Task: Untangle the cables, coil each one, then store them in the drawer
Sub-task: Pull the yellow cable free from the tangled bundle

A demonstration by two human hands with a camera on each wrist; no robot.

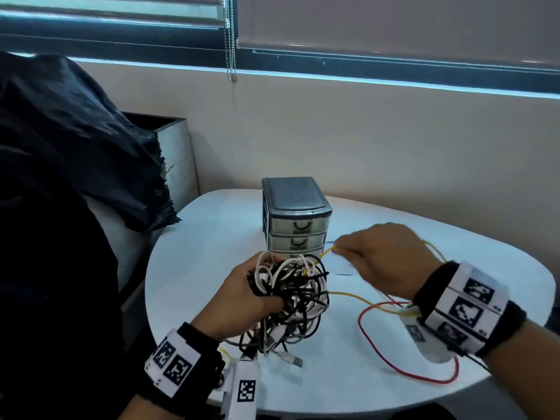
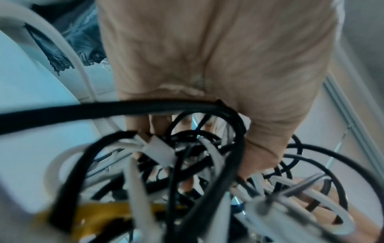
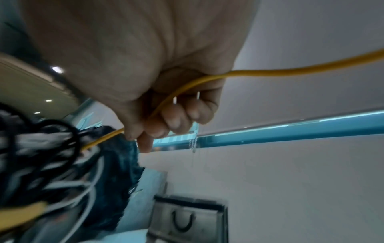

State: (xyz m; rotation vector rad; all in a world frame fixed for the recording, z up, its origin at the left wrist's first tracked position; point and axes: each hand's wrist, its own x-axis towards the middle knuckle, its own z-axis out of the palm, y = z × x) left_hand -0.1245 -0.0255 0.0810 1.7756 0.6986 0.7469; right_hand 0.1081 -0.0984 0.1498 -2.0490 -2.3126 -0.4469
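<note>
Untangling is under way: the left hand (image 1: 242,294) grips the cable tangle (image 1: 295,291). The right hand (image 1: 383,259), just beside it, pinches the yellow cable (image 3: 270,73). Next, it likely needs drawing free.

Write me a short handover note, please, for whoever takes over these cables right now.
Left hand grips the tangled bundle of black and white cables above the table.
Right hand pinches the yellow cable, drawing it out of the bundle.
Red cable lies loose on the table, uncoiled.
Drawer unit stands behind; visible drawers shut.
Done: nothing coiled or stored.
Left: free the yellow, separate the rest, coil, store.
</note>
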